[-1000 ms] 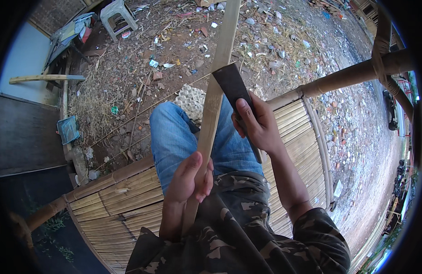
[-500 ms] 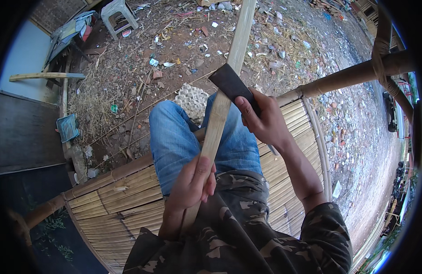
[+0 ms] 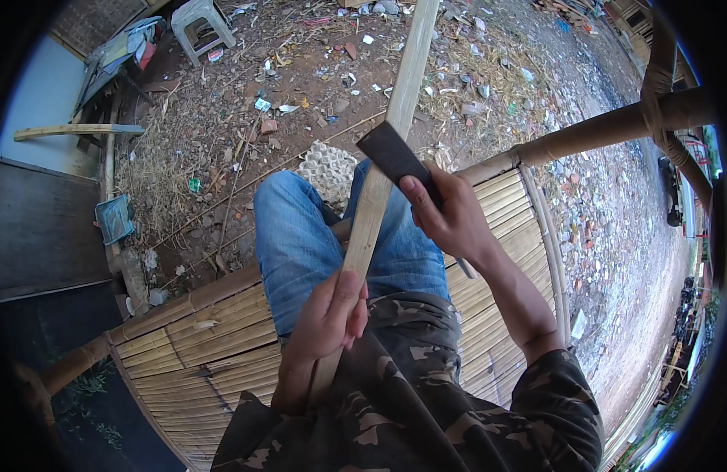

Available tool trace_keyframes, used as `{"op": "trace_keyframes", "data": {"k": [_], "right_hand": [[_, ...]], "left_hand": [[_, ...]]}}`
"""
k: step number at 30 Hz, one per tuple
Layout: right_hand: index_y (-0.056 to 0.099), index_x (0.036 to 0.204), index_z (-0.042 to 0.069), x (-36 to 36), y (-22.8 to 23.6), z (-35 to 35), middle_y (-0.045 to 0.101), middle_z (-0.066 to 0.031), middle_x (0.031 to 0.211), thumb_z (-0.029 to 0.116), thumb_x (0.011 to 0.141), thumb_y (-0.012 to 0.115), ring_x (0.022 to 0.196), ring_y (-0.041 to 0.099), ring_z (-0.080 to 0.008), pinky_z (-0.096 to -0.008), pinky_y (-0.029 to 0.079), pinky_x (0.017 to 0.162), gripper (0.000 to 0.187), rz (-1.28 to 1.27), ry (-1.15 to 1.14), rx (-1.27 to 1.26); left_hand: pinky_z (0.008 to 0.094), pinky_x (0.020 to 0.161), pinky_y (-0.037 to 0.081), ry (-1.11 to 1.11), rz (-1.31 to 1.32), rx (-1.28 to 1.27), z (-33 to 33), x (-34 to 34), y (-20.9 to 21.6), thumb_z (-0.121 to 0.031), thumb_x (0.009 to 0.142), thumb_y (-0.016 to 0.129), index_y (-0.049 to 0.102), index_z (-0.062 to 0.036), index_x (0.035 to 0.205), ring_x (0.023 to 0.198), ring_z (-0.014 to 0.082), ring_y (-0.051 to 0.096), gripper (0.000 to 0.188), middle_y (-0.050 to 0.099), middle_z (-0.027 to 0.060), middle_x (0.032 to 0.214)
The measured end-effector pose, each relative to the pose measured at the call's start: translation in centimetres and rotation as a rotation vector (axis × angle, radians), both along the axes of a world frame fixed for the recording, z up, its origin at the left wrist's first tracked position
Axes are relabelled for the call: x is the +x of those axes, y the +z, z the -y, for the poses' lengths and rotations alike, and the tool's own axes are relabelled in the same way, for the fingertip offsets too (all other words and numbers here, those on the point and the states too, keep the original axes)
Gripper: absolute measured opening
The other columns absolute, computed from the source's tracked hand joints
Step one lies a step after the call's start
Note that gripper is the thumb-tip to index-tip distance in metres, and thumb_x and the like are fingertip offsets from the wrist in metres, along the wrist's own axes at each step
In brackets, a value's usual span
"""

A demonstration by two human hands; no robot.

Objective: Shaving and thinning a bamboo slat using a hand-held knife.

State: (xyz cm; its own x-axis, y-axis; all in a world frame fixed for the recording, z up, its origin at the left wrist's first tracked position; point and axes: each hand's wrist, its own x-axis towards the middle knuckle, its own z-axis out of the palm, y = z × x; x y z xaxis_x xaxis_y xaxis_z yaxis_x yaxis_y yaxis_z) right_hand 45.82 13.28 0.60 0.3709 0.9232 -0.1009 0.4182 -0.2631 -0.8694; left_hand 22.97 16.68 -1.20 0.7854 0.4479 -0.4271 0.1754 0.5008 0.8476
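Right over the blue jeans (image 3: 406, 256), L hand (image 3: 328, 315) has fingers closed round a long bamboo strip (image 3: 369, 212) nr its lower end, strip slanting up & away! R hand (image 3: 450, 206) grips a dark flat tool (image 3: 395, 157), fingers wrapped round it, laid across the strip; can't tell if they touch. Bamboo-slat surface (image 3: 222, 346) either side, pale egg tray (image 3: 325, 171) just past the knees.

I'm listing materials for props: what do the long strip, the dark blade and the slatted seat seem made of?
Strip: wood or bamboo, unpainted, judging by its pale lengthwise grain.
Blade: probably metal, dull, its flat face evenly dark.
Seat: apparently bamboo, smooth-looking; narrow yellowish-tan slats.
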Motion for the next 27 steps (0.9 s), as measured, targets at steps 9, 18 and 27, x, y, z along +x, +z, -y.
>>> {"op": "trace_keyframes", "data": {"k": [9, 18, 27], "right_hand": [[0.058, 0.084, -0.001, -0.6, 0.0, 0.4, 0.052, -0.0186, 0.053, 0.035, 0.097, 0.054, 0.049, 0.056, -0.0349, -0.0410, 0.042, 0.049, 0.039, 0.071, 0.133, 0.030], [0.060, 0.086, -0.002, -0.7, 0.0, -0.3, 0.053, -0.0190, 0.053, 0.032, 0.097, 0.055, 0.050, 0.058, -0.0361, -0.0420, 0.043, 0.048, 0.036, 0.111, 0.127, 0.054], [0.057, 0.081, -0.001, -1.1, 1.1, -0.5, 0.052, -0.0222, 0.052, 0.032, 0.097, 0.056, 0.052, 0.058, -0.0420, -0.0457, 0.043, 0.048, 0.036, 0.051, 0.051, -0.047]], "left_hand": [[0.0203, 0.035, 0.034, -0.009, -0.004, 0.044, 0.4, -0.7, 0.0, -0.037, 0.106, 0.030, 0.047, -0.0024, 0.094, 0.036, 0.0074, 0.038, 0.041, 0.048, 0.0055, 0.053], [0.0208, 0.038, 0.036, -0.003, -0.075, 0.065, 0.5, -0.5, -0.1, -0.038, 0.105, 0.030, 0.048, -0.0050, 0.093, 0.040, 0.0065, 0.043, 0.039, 0.049, 0.0010, 0.054], [0.0227, 0.038, 0.036, -0.002, -0.116, 0.141, 0.7, -0.3, 0.0, -0.037, 0.105, 0.030, 0.049, -0.0038, 0.091, 0.039, 0.0078, 0.045, 0.041, 0.050, 0.0024, 0.053]]}}
